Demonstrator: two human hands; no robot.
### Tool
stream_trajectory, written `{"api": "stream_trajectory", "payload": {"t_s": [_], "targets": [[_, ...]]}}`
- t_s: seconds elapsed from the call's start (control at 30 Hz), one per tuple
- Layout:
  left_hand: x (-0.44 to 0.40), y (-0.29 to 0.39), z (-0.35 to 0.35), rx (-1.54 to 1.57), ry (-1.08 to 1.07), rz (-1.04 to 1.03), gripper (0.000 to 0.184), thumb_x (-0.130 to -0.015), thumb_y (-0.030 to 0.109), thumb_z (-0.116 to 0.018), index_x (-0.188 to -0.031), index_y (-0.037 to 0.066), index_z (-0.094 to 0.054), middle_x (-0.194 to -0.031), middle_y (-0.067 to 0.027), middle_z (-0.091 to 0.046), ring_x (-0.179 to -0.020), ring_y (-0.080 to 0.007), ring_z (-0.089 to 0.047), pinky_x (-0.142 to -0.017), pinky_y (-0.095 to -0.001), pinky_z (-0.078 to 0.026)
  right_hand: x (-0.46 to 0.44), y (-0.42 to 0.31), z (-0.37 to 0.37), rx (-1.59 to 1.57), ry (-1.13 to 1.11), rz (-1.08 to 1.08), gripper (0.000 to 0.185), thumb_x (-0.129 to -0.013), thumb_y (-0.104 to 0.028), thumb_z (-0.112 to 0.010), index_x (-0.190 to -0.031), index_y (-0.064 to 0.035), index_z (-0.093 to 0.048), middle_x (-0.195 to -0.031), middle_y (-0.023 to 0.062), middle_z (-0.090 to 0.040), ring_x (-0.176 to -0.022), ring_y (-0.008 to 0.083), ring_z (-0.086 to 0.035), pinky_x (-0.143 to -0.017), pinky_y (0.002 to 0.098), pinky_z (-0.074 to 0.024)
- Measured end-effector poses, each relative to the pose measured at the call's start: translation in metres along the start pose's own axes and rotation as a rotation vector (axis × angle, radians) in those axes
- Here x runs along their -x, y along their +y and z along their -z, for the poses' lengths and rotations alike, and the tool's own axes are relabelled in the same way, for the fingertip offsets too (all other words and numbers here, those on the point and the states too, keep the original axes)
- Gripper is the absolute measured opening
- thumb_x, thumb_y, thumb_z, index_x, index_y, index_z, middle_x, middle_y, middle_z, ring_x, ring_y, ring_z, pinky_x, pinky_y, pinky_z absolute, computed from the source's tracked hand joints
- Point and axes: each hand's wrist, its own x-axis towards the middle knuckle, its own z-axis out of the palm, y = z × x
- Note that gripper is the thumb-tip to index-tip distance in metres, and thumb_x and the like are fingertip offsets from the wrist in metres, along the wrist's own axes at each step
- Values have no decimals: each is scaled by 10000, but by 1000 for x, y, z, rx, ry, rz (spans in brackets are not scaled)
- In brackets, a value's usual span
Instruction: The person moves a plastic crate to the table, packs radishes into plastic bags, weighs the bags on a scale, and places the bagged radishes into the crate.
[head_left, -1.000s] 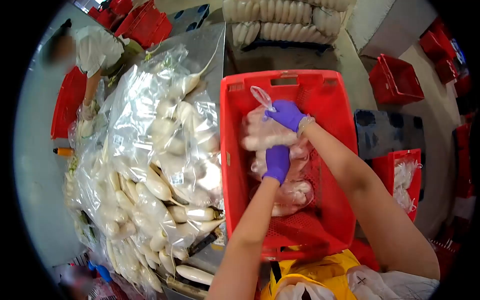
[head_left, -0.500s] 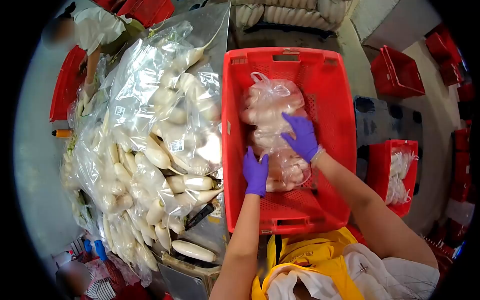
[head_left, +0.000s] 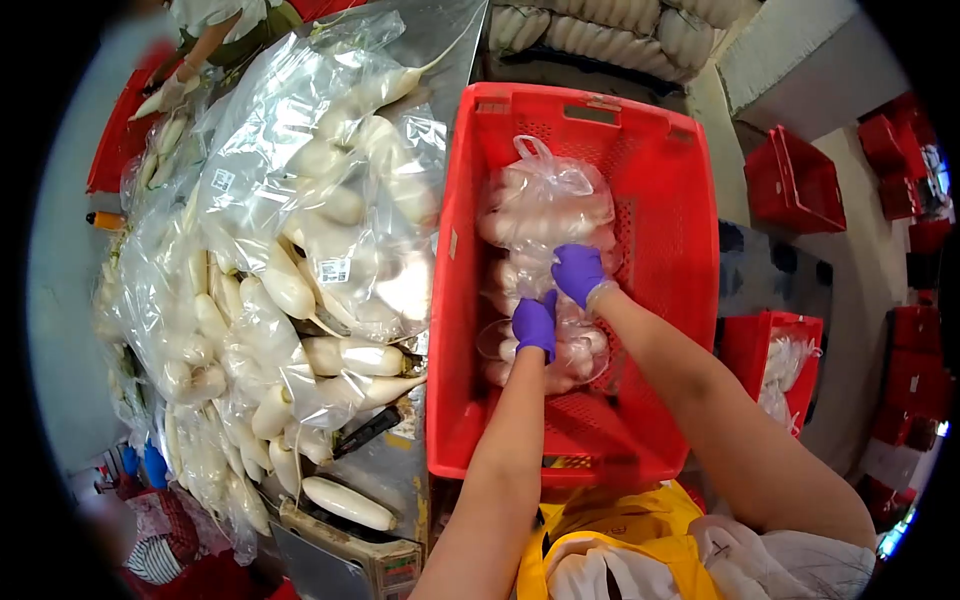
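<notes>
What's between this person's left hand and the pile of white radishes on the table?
The red crate's left wall, as the head view shows: the left hand is inside it, the white radishes outside.

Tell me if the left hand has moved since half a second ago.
Yes: the left hand moved rightward, away from the red crate's left side.

Front and centre, the large red plastic crate (head_left: 685,250), and inside it knotted clear plastic bags of white radishes (head_left: 548,212) run far to near! The right purple-gloved hand (head_left: 580,274) sits ahead of the left purple-gloved hand (head_left: 535,325), both over the middle. Left, long white radishes (head_left: 288,285) heap the grey metal table (head_left: 425,25); right, a smaller red plastic crate (head_left: 743,345); beyond, stacked white radish bundles (head_left: 605,35).
</notes>
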Motion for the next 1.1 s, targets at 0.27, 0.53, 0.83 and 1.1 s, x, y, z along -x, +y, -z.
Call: {"api": "stream_trajectory", "payload": {"t_s": [0.27, 0.53, 0.83, 1.1], "targets": [[29, -3, 6, 353, 210, -274, 225, -856, 68, -547, -1037, -52, -606, -942, -226, -666, -854, -332, -643, -777, -373, -502, -25, 11, 14, -530, -84, -169, 254, -851, -215, -537, -927, -12, -670, -844, 201, -678, -799, 326, -656, -733, 418, -510], [44, 58, 24, 518, 148, -146, 232, -887, 165, -584, -990, -42, -602, -853, -178, -660, -760, -260, -610, -710, -375, -484, -33, 39, 21, -1181, -264, -515, 169, -895, -139, -558, -938, -50, -695, -871, 40, -651, -792, 147, -604, -691, 300, -475], [-2, 16, 32, 180, 83, -91, 366, -895, 247, -626, -1089, -61, -590, -853, -191, -673, -752, -275, -642, -692, -392, -504, -37, 0, -4, -605, -308, 77, 191, -901, -155, -572, -1025, -35, -652, -1000, 96, -648, -924, 201, -606, -847, 324, -487], [52, 6, 71, 390, 52, -72, 422, -899, 164, -640, -1259, -34, -544, -903, -80, -643, -771, -130, -568, -728, -273, -492, -106, 35, 24, -468, 508, -221, 569, -859, -366, -616, -1292, -4, -542, -1285, 241, -551, -1189, 363, -536, -1027, 399, -414]]}}
